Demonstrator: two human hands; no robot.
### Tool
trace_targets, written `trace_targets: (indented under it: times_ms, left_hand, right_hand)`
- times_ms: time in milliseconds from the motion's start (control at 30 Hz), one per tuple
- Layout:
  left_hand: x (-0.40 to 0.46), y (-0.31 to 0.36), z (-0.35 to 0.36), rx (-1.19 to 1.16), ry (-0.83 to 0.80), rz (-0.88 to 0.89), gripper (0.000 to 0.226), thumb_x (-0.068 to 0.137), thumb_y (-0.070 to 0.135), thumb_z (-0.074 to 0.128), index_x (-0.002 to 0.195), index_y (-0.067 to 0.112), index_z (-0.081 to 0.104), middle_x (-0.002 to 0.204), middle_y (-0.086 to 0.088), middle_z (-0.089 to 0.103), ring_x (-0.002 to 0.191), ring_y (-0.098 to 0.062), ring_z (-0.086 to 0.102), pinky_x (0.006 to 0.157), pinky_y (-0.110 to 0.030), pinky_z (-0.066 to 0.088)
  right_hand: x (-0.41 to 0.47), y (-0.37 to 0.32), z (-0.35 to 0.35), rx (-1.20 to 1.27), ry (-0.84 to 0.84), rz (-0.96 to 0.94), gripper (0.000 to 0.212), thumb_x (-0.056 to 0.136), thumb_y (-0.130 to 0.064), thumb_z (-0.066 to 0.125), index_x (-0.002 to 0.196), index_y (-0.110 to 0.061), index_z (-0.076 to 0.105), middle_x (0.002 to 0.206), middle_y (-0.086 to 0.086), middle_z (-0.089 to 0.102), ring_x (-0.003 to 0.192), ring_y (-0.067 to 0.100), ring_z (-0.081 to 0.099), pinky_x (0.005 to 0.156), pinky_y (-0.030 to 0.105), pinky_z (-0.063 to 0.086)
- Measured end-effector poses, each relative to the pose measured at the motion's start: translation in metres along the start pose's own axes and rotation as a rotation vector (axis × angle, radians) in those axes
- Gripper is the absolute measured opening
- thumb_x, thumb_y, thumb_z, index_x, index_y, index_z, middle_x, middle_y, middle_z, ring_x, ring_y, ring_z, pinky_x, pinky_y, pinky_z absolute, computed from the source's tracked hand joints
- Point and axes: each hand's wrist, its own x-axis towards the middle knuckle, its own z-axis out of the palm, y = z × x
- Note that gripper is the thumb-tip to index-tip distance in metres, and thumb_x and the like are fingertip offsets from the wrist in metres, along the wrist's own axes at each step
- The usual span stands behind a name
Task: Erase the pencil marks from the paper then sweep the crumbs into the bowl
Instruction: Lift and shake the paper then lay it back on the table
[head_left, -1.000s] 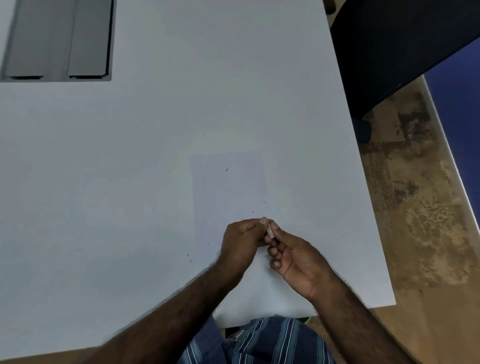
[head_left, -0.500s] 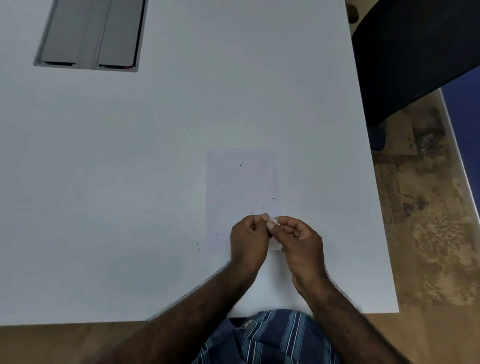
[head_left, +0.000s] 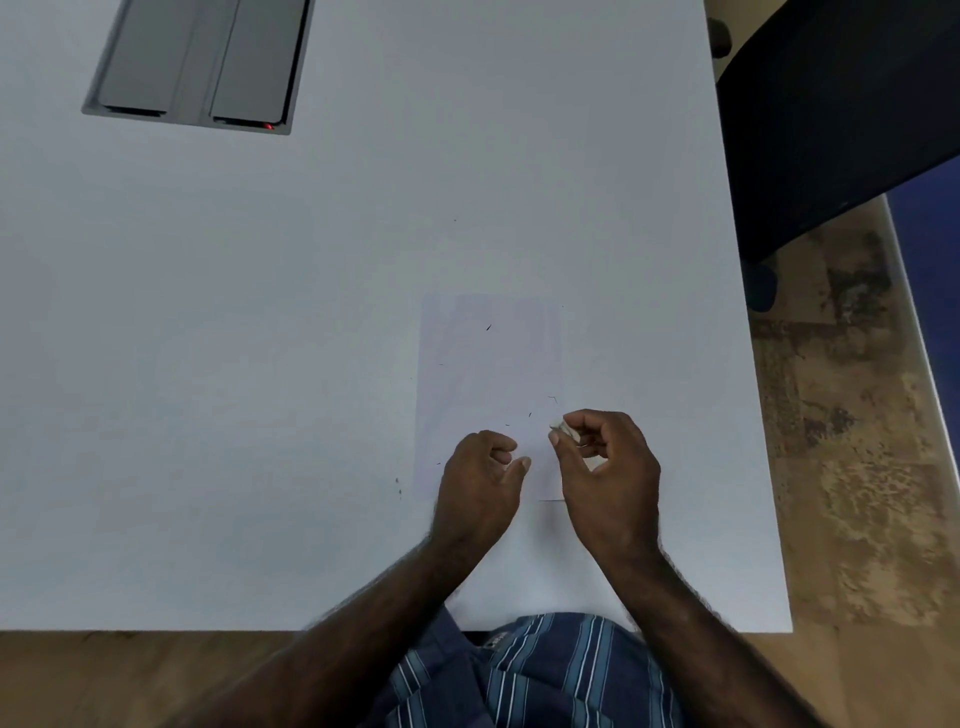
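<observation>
A pale sheet of paper (head_left: 488, 374) lies on the white table (head_left: 260, 364), with a few thin dark pencil marks and eraser crumbs (head_left: 551, 399) scattered on it. My right hand (head_left: 605, 467) hovers over the paper's lower right corner and pinches a small whitish eraser (head_left: 558, 425) between thumb and forefinger. My left hand (head_left: 480, 486) rests over the paper's lower edge, fingers loosely curled, holding nothing. A few dark specks (head_left: 398, 484) lie on the table just left of the paper. No bowl is in view.
A grey cable hatch (head_left: 197, 67) with two flaps is set into the table at the far left. A dark office chair (head_left: 831, 104) stands beyond the table's right edge, above a mottled brown floor (head_left: 857, 441).
My two hands were pinched together around the eraser; they have parted. The right hand kept the eraser and shifted right, while the left hand let go and drew back.
</observation>
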Motion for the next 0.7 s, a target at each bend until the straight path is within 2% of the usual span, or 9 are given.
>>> trace_targets:
  times_ms: [67, 167, 233, 333, 467, 567, 633, 700]
  left_hand:
    - [0.001, -0.001, -0.003, 0.031, 0.008, -0.009, 0.026, 0.104, 0.04, 0.071, 0.086, 0.021, 0.067, 0.084, 0.015, 0.06, 0.079, -0.002, 0.058, 0.075, -0.019, 0.047]
    - [0.0, 0.0, -0.009, -0.012, 0.003, -0.042, 0.045, 0.11, 0.049, 0.054, 0.084, 0.018, 0.075, 0.082, 0.013, 0.068, 0.081, -0.002, 0.063, 0.074, -0.013, 0.042]
    - [0.001, 0.003, -0.013, -0.122, -0.05, -0.051, 0.044, 0.112, 0.047, 0.051, 0.095, 0.018, 0.079, 0.088, 0.012, 0.075, 0.084, -0.006, 0.07, 0.076, -0.013, 0.049]
    - [0.006, 0.008, -0.019, -0.36, -0.171, -0.094, 0.032, 0.114, 0.036, 0.054, 0.111, 0.018, 0.08, 0.092, 0.005, 0.081, 0.081, -0.01, 0.077, 0.072, -0.021, 0.058]
    - [0.02, 0.005, -0.029, -0.356, -0.199, -0.053, 0.026, 0.111, 0.023, 0.06, 0.1, 0.018, 0.084, 0.085, 0.005, 0.081, 0.075, -0.005, 0.075, 0.067, -0.017, 0.057]
    - [0.035, 0.0, -0.04, -0.339, -0.154, -0.061, 0.023, 0.108, 0.022, 0.065, 0.095, 0.015, 0.083, 0.076, 0.01, 0.079, 0.068, 0.0, 0.071, 0.064, -0.013, 0.052]
    - [0.048, -0.006, -0.051, -0.332, -0.073, -0.081, 0.029, 0.108, 0.022, 0.066, 0.085, 0.014, 0.082, 0.076, 0.01, 0.079, 0.066, 0.0, 0.069, 0.064, -0.012, 0.05]
    - [0.062, -0.017, -0.068, -0.291, 0.028, -0.11, 0.034, 0.106, 0.021, 0.067, 0.075, 0.018, 0.08, 0.077, 0.008, 0.08, 0.067, -0.002, 0.07, 0.068, -0.016, 0.053]
  right_hand:
    - [-0.001, 0.001, -0.001, -0.07, 0.001, -0.078, 0.013, 0.098, -0.021, 0.079, 0.11, -0.023, 0.074, 0.106, -0.014, 0.07, 0.095, 0.007, 0.067, 0.084, 0.01, 0.052]
    - [-0.001, 0.002, 0.001, -0.244, -0.054, -0.136, 0.022, 0.1, -0.028, 0.077, 0.122, -0.023, 0.075, 0.108, -0.013, 0.072, 0.098, 0.006, 0.064, 0.085, 0.021, 0.053]
    - [0.0, 0.002, 0.005, -0.275, -0.084, -0.108, 0.026, 0.098, -0.032, 0.079, 0.123, -0.026, 0.074, 0.104, -0.015, 0.071, 0.095, 0.007, 0.062, 0.084, 0.023, 0.051]
    - [-0.001, 0.006, 0.013, -0.18, -0.164, -0.023, 0.027, 0.092, -0.033, 0.085, 0.115, -0.034, 0.071, 0.096, -0.02, 0.07, 0.087, 0.004, 0.063, 0.076, 0.016, 0.049]
    - [0.0, 0.011, 0.026, 0.012, -0.248, 0.085, 0.032, 0.085, -0.034, 0.091, 0.108, -0.039, 0.069, 0.094, -0.018, 0.072, 0.088, 0.008, 0.069, 0.075, 0.016, 0.057]
    - [0.003, 0.015, 0.035, 0.077, -0.258, 0.101, 0.038, 0.082, -0.037, 0.094, 0.113, -0.039, 0.071, 0.1, -0.022, 0.072, 0.091, 0.008, 0.069, 0.079, 0.014, 0.058]
    - [0.004, 0.019, 0.037, 0.064, -0.225, 0.109, 0.037, 0.084, -0.04, 0.092, 0.115, -0.036, 0.072, 0.098, -0.02, 0.072, 0.092, 0.006, 0.07, 0.079, 0.011, 0.056]
    - [0.006, 0.025, 0.036, 0.054, -0.188, 0.135, 0.034, 0.086, -0.037, 0.091, 0.115, -0.032, 0.073, 0.097, -0.018, 0.073, 0.091, 0.007, 0.07, 0.08, 0.009, 0.055]
